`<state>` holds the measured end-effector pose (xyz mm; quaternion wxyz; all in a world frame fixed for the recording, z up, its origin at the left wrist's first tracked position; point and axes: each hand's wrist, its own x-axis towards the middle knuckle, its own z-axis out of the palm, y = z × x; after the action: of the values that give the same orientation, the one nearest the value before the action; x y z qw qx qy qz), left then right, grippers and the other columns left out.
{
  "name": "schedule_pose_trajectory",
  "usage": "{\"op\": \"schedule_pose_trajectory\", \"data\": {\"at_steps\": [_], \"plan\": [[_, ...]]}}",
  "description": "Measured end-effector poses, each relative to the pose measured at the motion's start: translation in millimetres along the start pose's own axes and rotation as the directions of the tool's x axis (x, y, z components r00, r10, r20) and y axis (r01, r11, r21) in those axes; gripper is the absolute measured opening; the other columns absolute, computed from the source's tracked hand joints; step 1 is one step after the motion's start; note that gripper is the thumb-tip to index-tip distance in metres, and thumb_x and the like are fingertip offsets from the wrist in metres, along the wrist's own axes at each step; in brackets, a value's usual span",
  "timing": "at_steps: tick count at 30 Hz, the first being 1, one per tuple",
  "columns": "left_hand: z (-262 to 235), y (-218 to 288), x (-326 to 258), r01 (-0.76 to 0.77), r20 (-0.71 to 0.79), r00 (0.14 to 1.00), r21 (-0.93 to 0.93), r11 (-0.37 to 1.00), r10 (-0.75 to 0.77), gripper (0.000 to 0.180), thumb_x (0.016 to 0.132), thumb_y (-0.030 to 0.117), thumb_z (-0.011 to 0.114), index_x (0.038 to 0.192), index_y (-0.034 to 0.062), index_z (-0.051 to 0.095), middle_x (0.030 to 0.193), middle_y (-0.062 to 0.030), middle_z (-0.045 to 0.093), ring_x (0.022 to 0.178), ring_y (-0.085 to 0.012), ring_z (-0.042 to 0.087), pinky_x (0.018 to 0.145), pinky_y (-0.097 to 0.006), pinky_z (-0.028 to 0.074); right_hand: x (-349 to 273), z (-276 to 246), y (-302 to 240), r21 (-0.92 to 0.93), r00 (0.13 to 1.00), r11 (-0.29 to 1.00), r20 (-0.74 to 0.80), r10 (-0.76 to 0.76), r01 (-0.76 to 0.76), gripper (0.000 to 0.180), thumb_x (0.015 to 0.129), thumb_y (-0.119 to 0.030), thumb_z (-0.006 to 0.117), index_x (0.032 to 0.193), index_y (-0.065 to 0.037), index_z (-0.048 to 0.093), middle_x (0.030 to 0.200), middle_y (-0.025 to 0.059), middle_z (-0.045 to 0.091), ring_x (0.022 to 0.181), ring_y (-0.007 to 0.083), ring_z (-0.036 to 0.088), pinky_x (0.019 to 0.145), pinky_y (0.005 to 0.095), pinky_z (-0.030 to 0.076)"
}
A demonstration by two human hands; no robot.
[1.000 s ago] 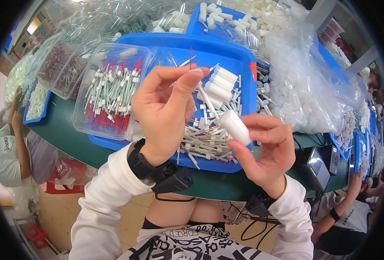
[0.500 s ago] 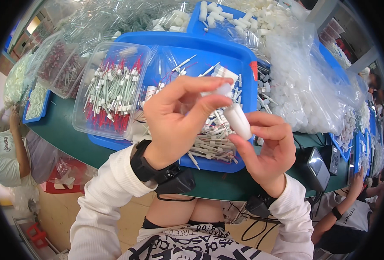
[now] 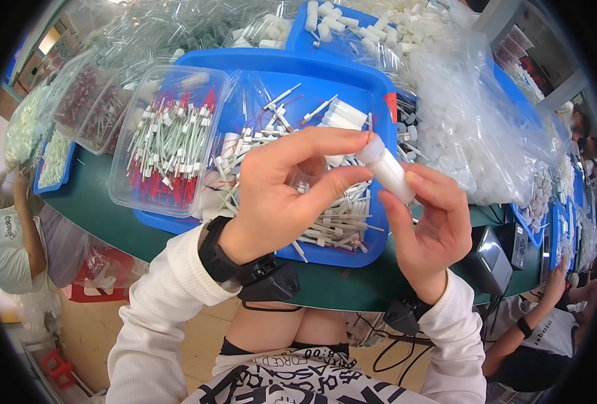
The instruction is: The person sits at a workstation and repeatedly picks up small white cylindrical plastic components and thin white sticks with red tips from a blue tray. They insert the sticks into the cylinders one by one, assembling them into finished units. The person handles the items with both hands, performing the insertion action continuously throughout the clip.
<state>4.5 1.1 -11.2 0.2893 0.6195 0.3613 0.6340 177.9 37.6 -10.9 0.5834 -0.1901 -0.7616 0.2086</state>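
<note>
In front of me my right hand point(image 3: 440, 219) pinches a small white cylinder point(image 3: 394, 178) between thumb and fingers. At its upper end sits a translucent whitish cap point(image 3: 371, 149). My left hand point(image 3: 271, 192) is closed on that cap, with thumb and index finger on either side. Whether the cap is fully seated cannot be seen. Below both hands lies a blue tray point(image 3: 379, 236) holding white cylinders, thin white sticks and fine red wires. Left of it, a clear plastic box point(image 3: 120, 195) is filled with pale sticks bearing white tags and red wires.
At the right a large clear bag point(image 3: 474, 148) of white caps leans by the tray. Another blue bin point(image 3: 298, 30) behind holds white cylinders. A dark device point(image 3: 492, 261) with cables stands on the green table point(image 3: 339, 289). Other people sit at both sides.
The cap in my left hand has come down onto the cylinder's upper end; before, they were apart. Both hands have shifted slightly right.
</note>
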Motion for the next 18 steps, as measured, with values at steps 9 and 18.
{"op": "schedule_pose_trajectory", "data": {"at_steps": [9, 18], "plan": [[2.4, 9.5, 4.4, 0.237, -0.087, 0.96, -0.263, 0.935, -0.268, 0.015, 0.077, -0.007, 0.061, 0.092, -0.0042, 0.057, 0.098, -0.0192, 0.063, 0.042, -0.0031, 0.043, 0.036, -0.016, 0.032, 3.9, -1.6, 2.2, -0.034, 0.999, 0.999, 0.024, -0.026, 0.026, 0.032, 0.065, 0.006, 0.073, 0.093, 0.0, 0.061, 0.09, 0.0163, 0.064, 0.079, 0.0224, 0.064, 0.068, 0.0265, 0.051], [0.3, 1.5, 0.8, -0.121, -0.019, 0.991, 0.324, 0.938, 0.134, 0.015, 0.08, -0.003, 0.061, 0.095, -0.0058, 0.062, 0.091, -0.0135, 0.064, 0.069, -0.0103, 0.058, 0.058, -0.02, 0.045, 7.6, -6.8, -0.2, -0.2, 0.993, 0.974, 0.074, -0.096, 0.109, 0.03, 0.064, 0.002, 0.076, 0.092, -0.002, 0.065, 0.088, 0.0148, 0.065, 0.074, 0.0207, 0.065, 0.06, 0.0253, 0.052]]}}
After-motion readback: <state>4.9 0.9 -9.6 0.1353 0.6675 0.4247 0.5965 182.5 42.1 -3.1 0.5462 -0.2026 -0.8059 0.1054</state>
